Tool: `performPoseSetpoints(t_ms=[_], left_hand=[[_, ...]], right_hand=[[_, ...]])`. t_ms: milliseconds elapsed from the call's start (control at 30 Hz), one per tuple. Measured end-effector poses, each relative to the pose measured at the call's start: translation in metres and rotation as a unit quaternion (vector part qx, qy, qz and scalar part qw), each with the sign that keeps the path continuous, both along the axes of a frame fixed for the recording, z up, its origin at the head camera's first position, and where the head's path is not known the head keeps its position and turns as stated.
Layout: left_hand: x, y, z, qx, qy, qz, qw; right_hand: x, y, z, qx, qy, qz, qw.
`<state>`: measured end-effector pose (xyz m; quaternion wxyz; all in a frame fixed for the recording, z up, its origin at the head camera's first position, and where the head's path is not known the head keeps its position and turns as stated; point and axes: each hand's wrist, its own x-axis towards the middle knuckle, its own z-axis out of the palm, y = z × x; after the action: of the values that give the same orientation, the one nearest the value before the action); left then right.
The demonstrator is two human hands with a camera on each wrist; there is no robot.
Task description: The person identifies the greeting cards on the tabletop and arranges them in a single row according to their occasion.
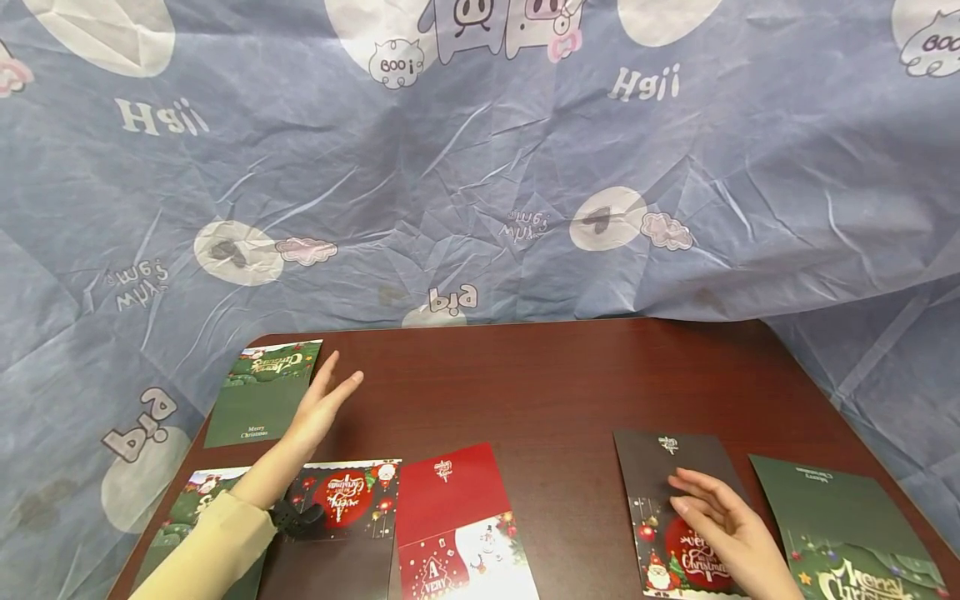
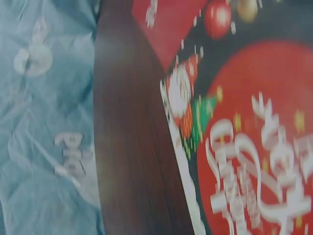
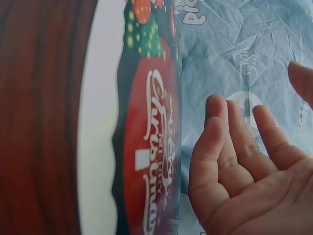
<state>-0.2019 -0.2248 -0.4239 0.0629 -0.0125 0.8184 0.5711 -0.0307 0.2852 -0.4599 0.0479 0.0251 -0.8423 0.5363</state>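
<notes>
My left hand (image 1: pixel 318 408) is at the far left, its fingers extended beside the right edge of a green Christmas card (image 1: pixel 255 408) and holding nothing. Below that forearm lie a second green card (image 1: pixel 176 521) and a black card with a red circle (image 1: pixel 378 500). The left wrist view shows a black card (image 2: pixel 254 63) close up, but not the hand. My right hand (image 1: pixel 723 517), fingers loosely bent and nothing between them, is over another black card (image 1: pixel 660 471) on the right. In the right wrist view, the palm of that hand (image 3: pixel 249 181) appears beside the card (image 3: pixel 146 122).
A red card (image 1: pixel 453 492) lies unfolded at the front middle of the brown table (image 1: pixel 510 375). Another green card (image 1: pixel 832 508) lies at the right edge. A wrinkled blue printed cloth (image 1: pixel 465 183) hangs behind the table. A black band (image 1: pixel 296 517) circles the left wrist.
</notes>
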Motion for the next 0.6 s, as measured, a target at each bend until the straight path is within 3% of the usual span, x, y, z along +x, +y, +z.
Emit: performPoseSetpoints(t_ms=[233,600], left_hand=[[0.008,0.024,-0.004,-0.041,0.019,-0.043,0.9981],[0.020,0.053,-0.004,-0.038,0.039,-0.080,0.9953]], right_hand=[[0.002,0.001,0.001,0.009,-0.002,0.001,1.000],[0.004,0.008,-0.001,0.000,0.014,0.000,1.000]])
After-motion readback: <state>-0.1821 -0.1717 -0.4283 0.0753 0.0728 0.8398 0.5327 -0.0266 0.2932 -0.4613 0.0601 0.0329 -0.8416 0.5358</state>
